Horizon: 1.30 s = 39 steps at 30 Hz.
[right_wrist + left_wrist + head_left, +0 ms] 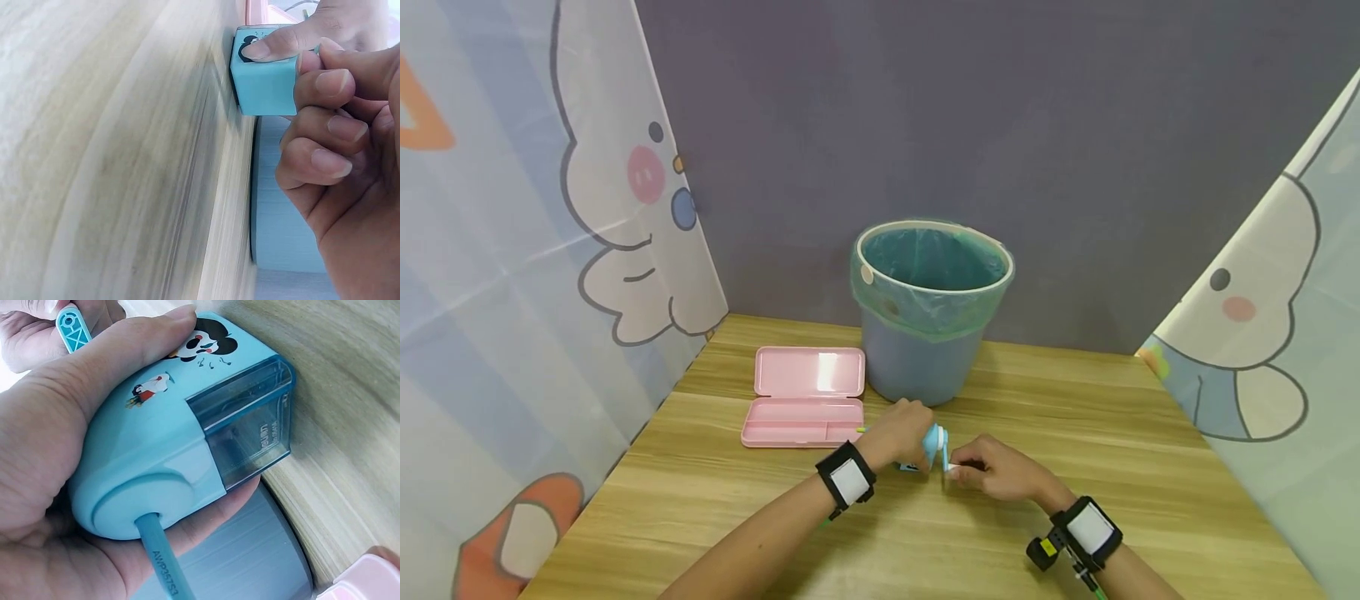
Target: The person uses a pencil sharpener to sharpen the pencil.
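My left hand (897, 432) grips a light blue hand-crank pencil sharpener (150, 440) low over the wooden table. Its thumb lies across the printed cartoon top, and fingers wrap underneath. A blue pencil (164, 565) sticks out of the hole in the sharpener's end; its front part is hidden inside. The clear shavings drawer (250, 425) faces the table side in the left wrist view. With thumb and forefinger, my right hand (1006, 471) pinches the white knob of the crank arm (945, 457). The other fingers of that hand are curled.
An open pink pencil case (801, 408) lies left of the sharpener, its lid tipped back. Behind the hands stands a grey-blue bin (917, 367) with a green plastic liner. A dark wall backs the table (1075, 408), and printed cartoon curtains hang on both sides.
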Each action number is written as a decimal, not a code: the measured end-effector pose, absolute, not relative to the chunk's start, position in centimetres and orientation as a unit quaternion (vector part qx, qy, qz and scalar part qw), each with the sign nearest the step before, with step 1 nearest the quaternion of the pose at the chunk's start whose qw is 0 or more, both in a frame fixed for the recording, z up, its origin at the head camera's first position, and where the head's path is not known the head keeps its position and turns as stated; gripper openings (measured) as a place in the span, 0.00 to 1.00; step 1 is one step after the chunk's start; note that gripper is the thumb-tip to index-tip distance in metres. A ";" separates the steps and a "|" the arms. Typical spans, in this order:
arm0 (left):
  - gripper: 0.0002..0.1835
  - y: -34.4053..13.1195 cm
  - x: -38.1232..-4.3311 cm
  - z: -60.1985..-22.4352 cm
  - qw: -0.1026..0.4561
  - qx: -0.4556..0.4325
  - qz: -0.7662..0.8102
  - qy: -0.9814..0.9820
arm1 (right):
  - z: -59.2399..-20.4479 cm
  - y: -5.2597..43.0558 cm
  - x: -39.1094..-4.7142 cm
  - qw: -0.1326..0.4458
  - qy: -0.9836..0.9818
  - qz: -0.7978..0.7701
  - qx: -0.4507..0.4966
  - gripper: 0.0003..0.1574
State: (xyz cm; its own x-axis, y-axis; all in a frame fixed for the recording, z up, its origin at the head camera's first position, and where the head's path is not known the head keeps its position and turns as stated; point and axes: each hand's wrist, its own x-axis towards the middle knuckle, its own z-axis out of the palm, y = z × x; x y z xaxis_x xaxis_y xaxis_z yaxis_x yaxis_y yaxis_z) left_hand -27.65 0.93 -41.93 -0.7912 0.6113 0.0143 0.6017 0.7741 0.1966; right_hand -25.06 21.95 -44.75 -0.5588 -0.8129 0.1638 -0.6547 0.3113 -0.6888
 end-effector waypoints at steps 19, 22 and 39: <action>0.20 1.1 -27.7 -42.1 0.020 0.324 0.102 0.940 | -43.7 22.4 -25.2 0.113 0.798 -0.368 -0.464 0.17; 0.20 1.1 -27.6 -42.1 0.017 0.325 0.101 0.940 | -43.5 22.5 -25.2 0.119 0.797 -0.377 -0.456 0.17; 0.20 1.0 -27.7 -41.8 0.028 0.321 0.091 0.942 | -43.0 22.2 -25.5 0.117 0.795 -0.383 -0.456 0.19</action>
State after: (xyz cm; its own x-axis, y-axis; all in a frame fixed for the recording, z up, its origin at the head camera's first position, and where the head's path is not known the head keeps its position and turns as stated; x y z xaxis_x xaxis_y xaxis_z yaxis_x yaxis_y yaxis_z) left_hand -27.70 0.95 -41.84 -0.7919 0.6106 0.0050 0.6002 0.7768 0.1904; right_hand -25.46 22.23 -42.96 -0.5561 -0.8150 0.1628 -0.6354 0.2907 -0.7154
